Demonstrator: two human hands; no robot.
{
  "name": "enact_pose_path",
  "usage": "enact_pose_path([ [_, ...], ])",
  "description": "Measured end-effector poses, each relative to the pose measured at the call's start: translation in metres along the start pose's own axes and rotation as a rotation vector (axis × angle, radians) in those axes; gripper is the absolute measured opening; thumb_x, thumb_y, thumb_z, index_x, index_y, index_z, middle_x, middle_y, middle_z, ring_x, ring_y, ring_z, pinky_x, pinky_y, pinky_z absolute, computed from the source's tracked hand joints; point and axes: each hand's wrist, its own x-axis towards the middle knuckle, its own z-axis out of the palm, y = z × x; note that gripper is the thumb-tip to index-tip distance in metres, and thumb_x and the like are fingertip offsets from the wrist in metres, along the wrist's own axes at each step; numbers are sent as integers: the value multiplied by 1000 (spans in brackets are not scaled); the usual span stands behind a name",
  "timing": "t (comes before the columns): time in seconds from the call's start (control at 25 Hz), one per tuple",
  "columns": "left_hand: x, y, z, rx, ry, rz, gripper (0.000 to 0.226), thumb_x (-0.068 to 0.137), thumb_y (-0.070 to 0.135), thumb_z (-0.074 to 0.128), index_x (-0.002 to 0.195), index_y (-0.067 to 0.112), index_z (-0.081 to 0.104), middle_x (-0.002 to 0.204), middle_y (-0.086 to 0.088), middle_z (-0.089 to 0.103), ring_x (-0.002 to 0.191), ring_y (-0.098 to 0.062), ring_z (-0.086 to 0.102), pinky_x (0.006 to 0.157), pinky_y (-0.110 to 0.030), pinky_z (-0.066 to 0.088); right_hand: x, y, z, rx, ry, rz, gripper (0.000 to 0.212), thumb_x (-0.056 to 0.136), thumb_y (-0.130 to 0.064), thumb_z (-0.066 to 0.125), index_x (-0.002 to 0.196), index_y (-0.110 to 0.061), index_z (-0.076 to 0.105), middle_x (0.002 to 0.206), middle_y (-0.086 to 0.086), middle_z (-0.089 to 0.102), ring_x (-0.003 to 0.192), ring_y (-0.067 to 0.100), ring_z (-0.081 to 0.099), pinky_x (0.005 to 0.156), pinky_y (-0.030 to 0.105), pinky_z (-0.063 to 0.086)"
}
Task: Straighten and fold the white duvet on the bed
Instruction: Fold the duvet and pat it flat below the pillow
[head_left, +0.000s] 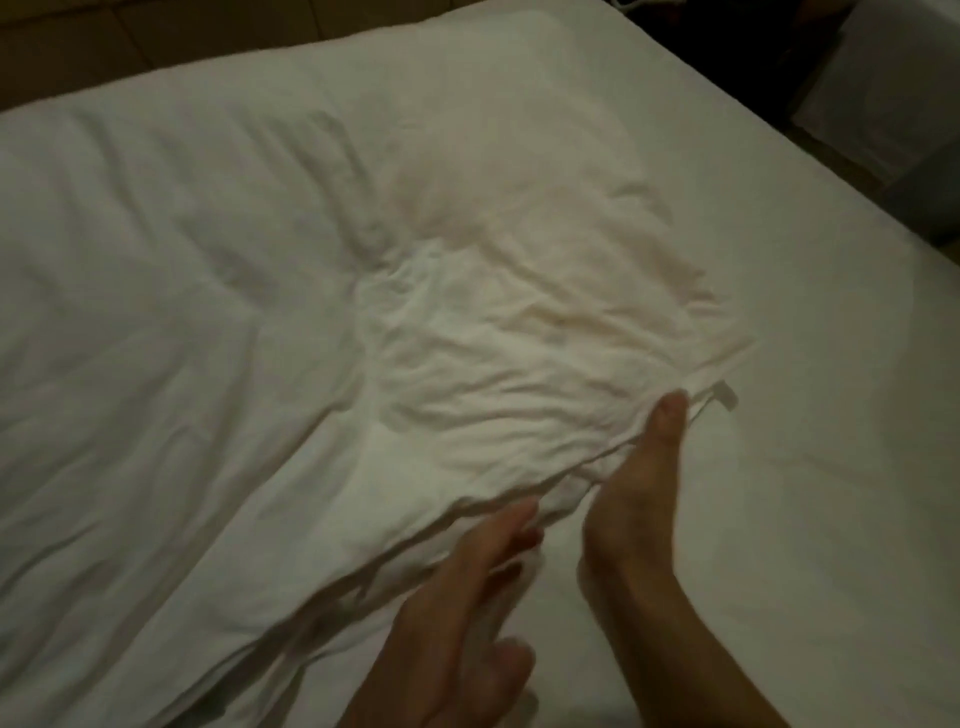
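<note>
Duvet (270, 322) covers most of the bed (810, 467), white and heavily creased, with one corner turned back toward the person so that a puckered flap lies on top near the middle of the view. A small fabric tab (726, 396) sticks out at that corner's edge, over the bare sheet to the right.

Both hands work along this near edge. The right hand (636, 493) has its fingers straight and together, slid in against the hem, with the fingertips close to the tab; it seems to press or sweep the edge flat rather than grasp it. The left hand (467, 582) lies just beside it, fingers extended along the layered edge and partly tucked into the fold. Motion blur makes it hard to say whether any cloth is pinched there, so I cannot tell its grip for certain.

Placement like this suggests the edge layers are being lined up before a fold, so the work looks to be at an early stage. Dim surroundings beyond the bed are too dark to read.
</note>
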Motion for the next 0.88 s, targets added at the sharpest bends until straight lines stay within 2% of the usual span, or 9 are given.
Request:
enact_pose_path([
  [0.04,-7,-13,-2,-32,-69,16,80,73,77,62,145,47,40,151,15,42,134,-4,47,112,-37,39,-12,0,8,-29,-16,13,121,62,-105,21,160,-34,21,164,-16,23,149,1,22,125,36,19],
  [0.12,-6,-24,-11,-83,-111,-88,67,89,54,55,148,55,24,154,25,34,143,-5,33,114,-32,36,-34,-4,27,-136,-55,-16,121,65,-97,15,162,-24,10,168,-11,8,149,-3,8,125,28,8],
  [0.24,-2,-31,-26,-494,-167,-284,67,81,47,59,141,61,33,148,34,37,136,7,38,95,-32,50,-50,-7,60,-274,-83,-53,118,68,-89,9,160,-19,-11,168,-4,-15,152,4,-12,120,24,-8],
  [0.4,8,-56,-46,-619,-21,-428,52,74,37,56,125,46,49,121,34,61,114,12,55,73,-18,55,-58,2,89,-391,-84,-126,117,74,-87,11,156,-9,-19,165,7,-25,151,10,-21,124,33,-11],
  [0.52,6,-65,-50,-560,-72,-404,50,79,30,53,126,44,44,117,36,62,113,13,56,82,-22,55,-54,9,90,-401,-123,-125,119,74,-87,13,156,-7,-18,165,9,-24,151,10,-22,124,35,-11],
  [0.68,-10,-44,-55,-363,-217,-229,69,88,33,64,144,49,27,149,29,38,140,-1,37,106,-38,46,-66,15,73,-420,-144,-230,131,68,-100,6,158,-7,-14,166,6,-21,152,9,-19,122,26,-11],
  [0.72,-13,-36,-58,-250,-253,-167,72,90,34,61,148,45,19,154,29,31,143,-1,32,114,-38,38,-69,17,70,-433,-151,-246,132,67,-101,5,158,-8,-13,167,6,-21,152,8,-19,122,25,-11],
  [0.8,-26,-15,-66,-18,-274,-7,71,96,37,57,152,35,11,156,30,23,144,1,26,118,-24,25,-73,16,65,-446,-136,-246,132,66,-101,4,159,-8,-11,167,6,-18,152,9,-16,124,30,-10],
  [0.88,-40,11,-78,179,-197,179,68,98,53,47,153,24,22,156,22,31,144,-5,33,114,-17,28,-73,7,61,-489,-74,-341,126,71,-98,6,160,-9,-3,168,7,-12,154,13,-11,126,41,-4],
])
